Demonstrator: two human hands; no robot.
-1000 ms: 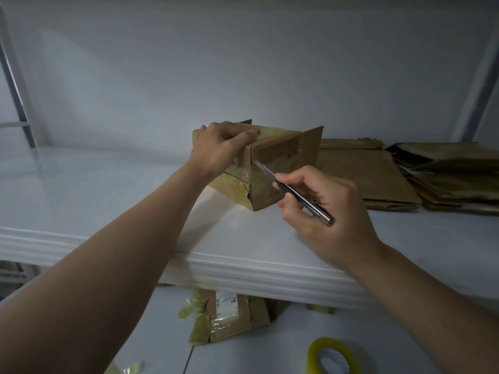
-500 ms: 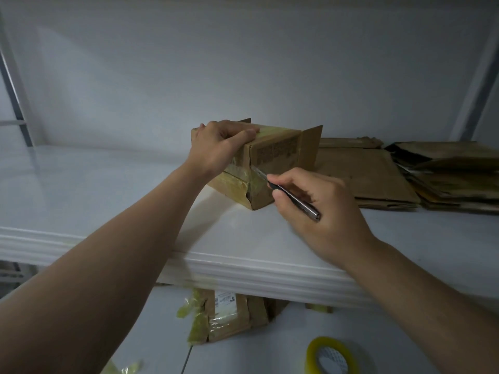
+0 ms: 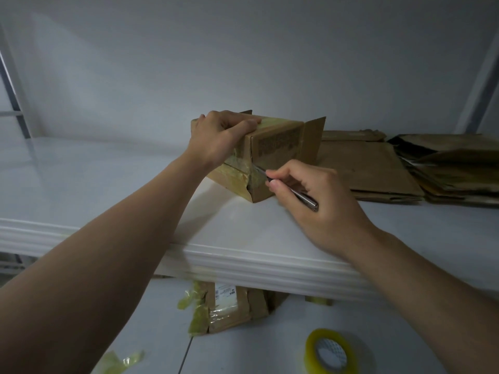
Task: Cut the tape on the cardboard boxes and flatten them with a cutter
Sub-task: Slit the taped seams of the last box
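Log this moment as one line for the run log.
step: tape cut on cardboard box | left hand: holds box top | right hand: grips cutter, blade at taped corner | flattened boxes: beside box

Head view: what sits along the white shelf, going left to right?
Left hand on the box's top corner → box → right hand holding the cutter → flat cardboard pile.

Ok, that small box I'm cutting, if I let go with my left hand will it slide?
Probably yes: the cardboard box sits on a smooth, glossy shelf, and only the left hand gripping its top braces it against the cutter. It seems light too, with a flap standing open at its other end.
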